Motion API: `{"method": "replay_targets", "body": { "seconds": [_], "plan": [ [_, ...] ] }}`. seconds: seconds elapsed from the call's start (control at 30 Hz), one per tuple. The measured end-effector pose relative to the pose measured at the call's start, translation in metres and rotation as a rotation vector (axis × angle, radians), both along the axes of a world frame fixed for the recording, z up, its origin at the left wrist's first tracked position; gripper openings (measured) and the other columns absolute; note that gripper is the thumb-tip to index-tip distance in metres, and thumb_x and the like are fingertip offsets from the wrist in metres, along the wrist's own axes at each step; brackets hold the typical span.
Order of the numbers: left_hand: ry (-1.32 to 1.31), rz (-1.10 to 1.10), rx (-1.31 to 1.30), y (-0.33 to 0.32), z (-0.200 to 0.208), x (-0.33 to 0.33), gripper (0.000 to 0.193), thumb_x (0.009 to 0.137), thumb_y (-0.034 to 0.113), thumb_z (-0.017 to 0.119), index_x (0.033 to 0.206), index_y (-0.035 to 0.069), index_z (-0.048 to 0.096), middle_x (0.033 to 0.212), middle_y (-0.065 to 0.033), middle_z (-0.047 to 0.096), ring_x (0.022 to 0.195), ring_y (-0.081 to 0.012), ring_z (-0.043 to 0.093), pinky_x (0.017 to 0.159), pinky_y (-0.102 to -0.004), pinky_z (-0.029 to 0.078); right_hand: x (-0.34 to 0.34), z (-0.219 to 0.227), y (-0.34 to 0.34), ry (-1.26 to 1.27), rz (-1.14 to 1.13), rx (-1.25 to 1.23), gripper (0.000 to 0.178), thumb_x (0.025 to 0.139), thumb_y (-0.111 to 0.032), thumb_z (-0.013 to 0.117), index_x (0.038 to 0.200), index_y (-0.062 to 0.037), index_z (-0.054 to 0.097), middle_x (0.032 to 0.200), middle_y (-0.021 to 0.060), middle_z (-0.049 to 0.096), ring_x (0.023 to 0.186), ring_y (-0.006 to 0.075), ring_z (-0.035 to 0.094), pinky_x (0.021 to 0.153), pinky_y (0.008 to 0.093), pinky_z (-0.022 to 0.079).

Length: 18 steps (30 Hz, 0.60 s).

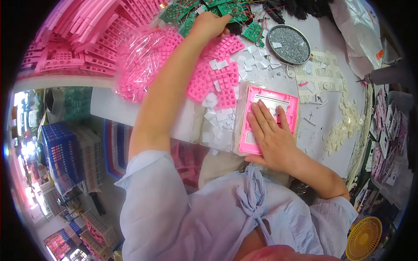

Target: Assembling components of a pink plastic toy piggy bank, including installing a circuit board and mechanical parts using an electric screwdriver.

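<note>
My right hand [274,141] lies flat with its fingers spread over a pink plastic casing [293,119]. The casing rests on a padded block near the table's front edge and has a pale, slotted strip across its upper part. Farther off, my left hand [210,25] reaches into a heap of green circuit boards [252,33] with wires. Its fingers are curled, and whatever is in them is hidden. Pink keypad pieces [224,78] and small white squares [217,124] lie between my hands.
Stacked pink casings [82,35] and a clear bag of pink pieces [141,61] fill the left. A round dish of small metal parts [289,43] stands beyond the casing. Cream discs [337,135] lie scattered at right, and a yellow basket [365,238] is low right.
</note>
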<state>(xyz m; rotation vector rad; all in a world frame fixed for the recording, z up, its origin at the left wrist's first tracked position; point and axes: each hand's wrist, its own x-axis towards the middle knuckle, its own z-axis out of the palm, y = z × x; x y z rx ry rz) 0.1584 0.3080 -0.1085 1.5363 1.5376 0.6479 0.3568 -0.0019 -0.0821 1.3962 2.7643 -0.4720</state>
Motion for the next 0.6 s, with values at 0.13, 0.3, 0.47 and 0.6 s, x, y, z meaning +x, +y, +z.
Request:
{"method": "replay_targets", "body": {
  "seconds": [0.13, 0.3, 0.47, 0.6],
  "plan": [
    [0.104, 0.043, 0.335, 0.016, 0.009, 0.004, 0.033, 0.088, 0.037, 0.063, 0.091, 0.007, 0.077, 0.078, -0.0171, 0.072, 0.071, -0.0334, 0.070, 0.072, -0.0426, 0.056, 0.000, 0.001, 0.001, 0.011, 0.050, 0.004, 0.111, 0.080, -0.069, 0.061, 0.153, 0.0079, 0.029, 0.163, 0.0253, 0.022, 0.155, 0.0374, 0.016, 0.120, 0.0635, 0.012],
    [0.618, -0.065, 0.884, -0.066, 0.083, -0.008, 0.028, 0.092, 0.031, 0.062, 0.095, 0.006, 0.075, 0.089, -0.0180, 0.072, 0.080, -0.0382, 0.069, 0.073, -0.0471, 0.055, 0.011, 0.003, 0.005, 0.151, 0.017, -0.018, 0.100, 0.079, -0.058, 0.071, 0.152, 0.0007, 0.035, 0.161, 0.0246, 0.026, 0.153, 0.0378, 0.019, 0.117, 0.0637, 0.019],
    [0.313, 0.089, 1.071, -0.082, 0.082, -0.082, 0.016, 0.090, 0.016, 0.071, 0.100, 0.004, 0.075, 0.083, -0.0171, 0.070, 0.073, -0.0333, 0.068, 0.068, -0.0390, 0.053, 0.020, 0.030, 0.040, 0.548, -0.054, 0.200, 0.067, 0.082, -0.040, 0.076, 0.135, -0.0045, 0.058, 0.143, 0.0221, 0.051, 0.136, 0.0382, 0.045, 0.108, 0.0534, 0.040],
    [0.318, -0.002, 1.148, -0.083, 0.068, -0.070, 0.014, 0.091, 0.013, 0.071, 0.097, 0.000, 0.075, 0.076, -0.0122, 0.072, 0.064, -0.0167, 0.067, 0.058, -0.0309, 0.050, 0.015, 0.042, 0.062, 0.696, -0.044, 0.194, 0.042, 0.085, -0.030, 0.075, 0.115, -0.0027, 0.069, 0.112, 0.0164, 0.068, 0.106, 0.0343, 0.062, 0.092, 0.0422, 0.050]
  ]
}}
